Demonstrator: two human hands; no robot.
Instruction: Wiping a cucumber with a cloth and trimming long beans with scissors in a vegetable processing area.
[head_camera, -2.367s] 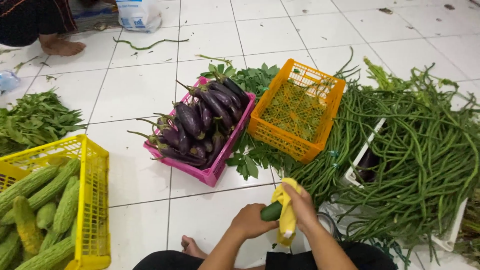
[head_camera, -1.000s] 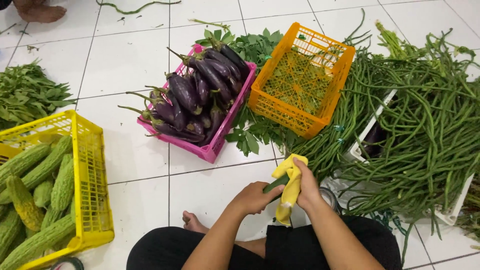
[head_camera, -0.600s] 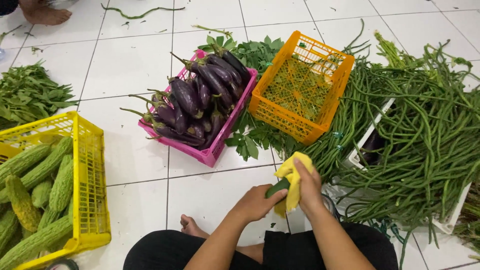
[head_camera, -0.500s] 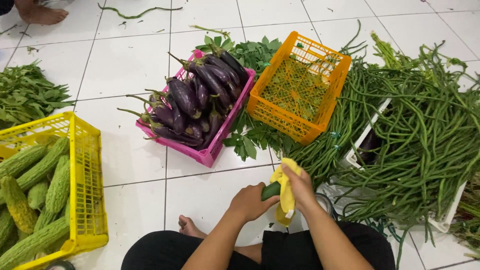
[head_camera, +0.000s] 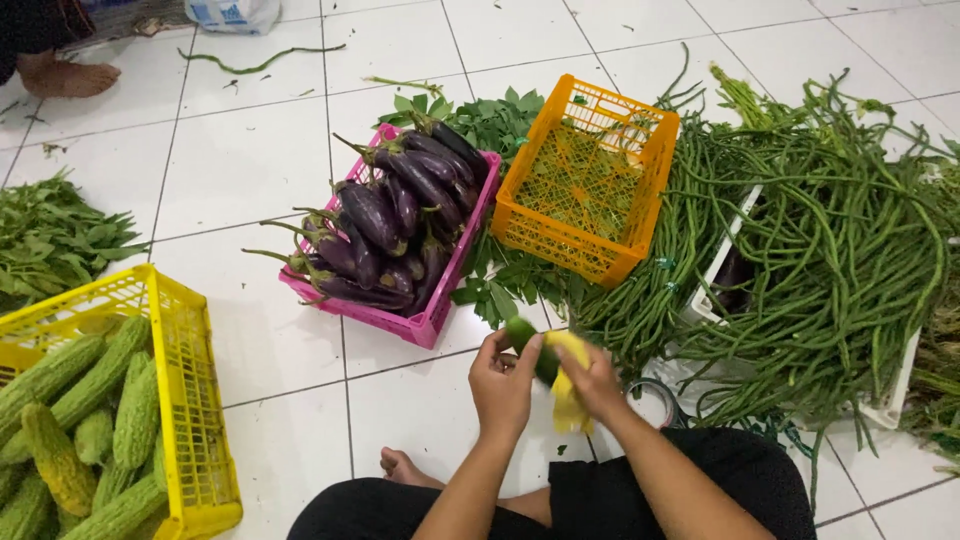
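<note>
A tiled white floor (head_camera: 250, 180) is seen from above by a seated person whose dark-clothed legs and one bare foot (head_camera: 405, 467) fill the bottom edge; both hands are held together just above the lap. A small green vegetable (head_camera: 528, 340), rounded at its end, is gripped between them; the left hand (head_camera: 503, 380) is closed around its near side, fingers curled, while the right hand (head_camera: 592, 382) is closed on a yellow cloth (head_camera: 568, 395) pressed against the vegetable's other side; the cloth hangs down below the right palm.

Just beyond the hands, a pink crate (head_camera: 440, 310) is filled with dark purple eggplants (head_camera: 390, 225); beside it, to the right, an orange crate (head_camera: 640, 240) stands with little visible inside; leafy greens (head_camera: 500, 120) lie beneath and behind both crates. Further right, a large heap of long green beans (head_camera: 830, 250) is spread over a white tray (head_camera: 895, 395).

At the lower left, a yellow crate (head_camera: 195, 400) is packed with bumpy green bitter gourds (head_camera: 110, 420); above it, a pile of loose leaves (head_camera: 50, 240) lies on the tiles. At the top left corner, another person's bare foot (head_camera: 65, 78) rests on the floor, well apart from the hands.
</note>
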